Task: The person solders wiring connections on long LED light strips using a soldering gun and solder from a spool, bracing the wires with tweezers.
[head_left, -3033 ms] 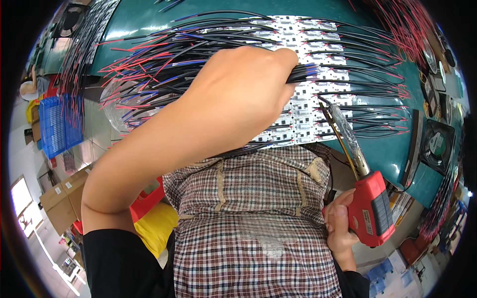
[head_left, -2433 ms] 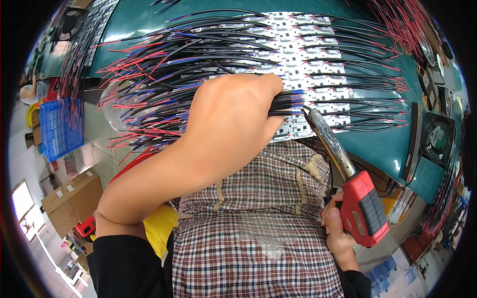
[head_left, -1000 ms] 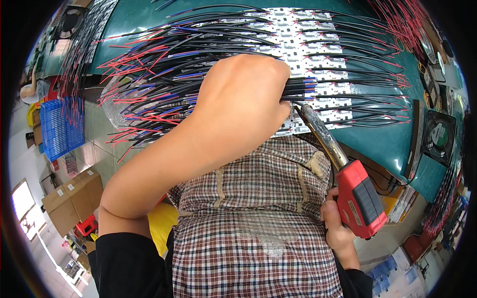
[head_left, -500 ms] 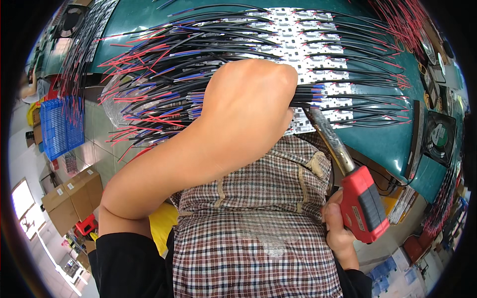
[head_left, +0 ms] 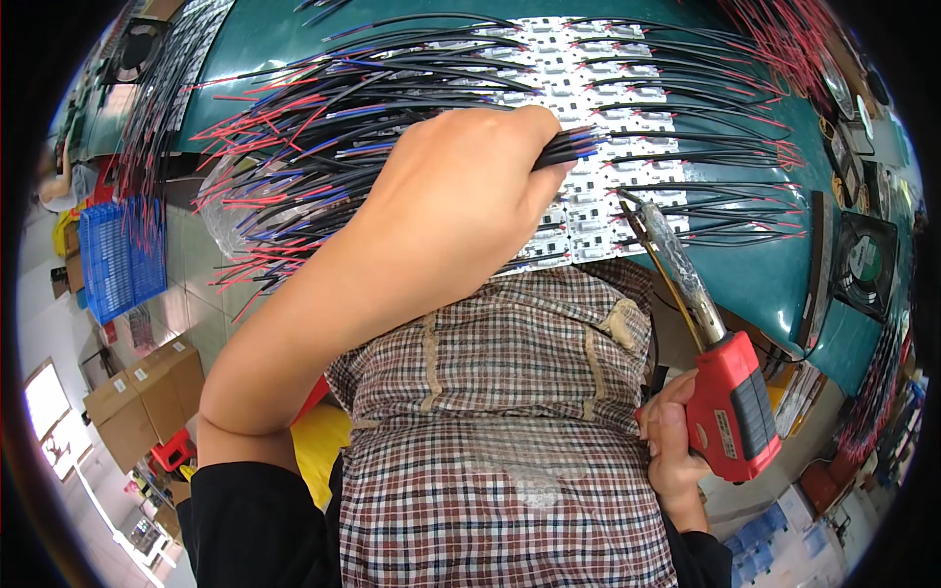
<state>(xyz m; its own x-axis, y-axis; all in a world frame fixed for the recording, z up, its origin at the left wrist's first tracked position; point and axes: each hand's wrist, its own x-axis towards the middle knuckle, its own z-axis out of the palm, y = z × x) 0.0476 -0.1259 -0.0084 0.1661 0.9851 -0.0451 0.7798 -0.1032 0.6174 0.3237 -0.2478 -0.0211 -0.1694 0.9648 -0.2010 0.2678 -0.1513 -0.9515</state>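
My left hand (head_left: 466,191) is closed around a bundle of black and blue wires (head_left: 570,146), whose ends stick out to the right of the fist, over a panel of white circuit boards (head_left: 586,220). My right hand (head_left: 674,441) grips a red and black soldering gun (head_left: 730,416) by its handle. The gun's metal barrel slants up and left, its tip near the right side of the panel. Black wires with red ends (head_left: 725,152) fan out from the panel's right side. The left fist hides part of the boards and wires.
Loose wires (head_left: 294,127) with red ends spread left over the edge of the green table (head_left: 725,269). A small fan (head_left: 866,265) stands at the right. At the left are a blue crate (head_left: 123,260) and cardboard boxes (head_left: 147,392).
My left hand has moved slightly left and up with the wire bundle. The soldering gun has shifted right, and its tip is now apart from the bundle.
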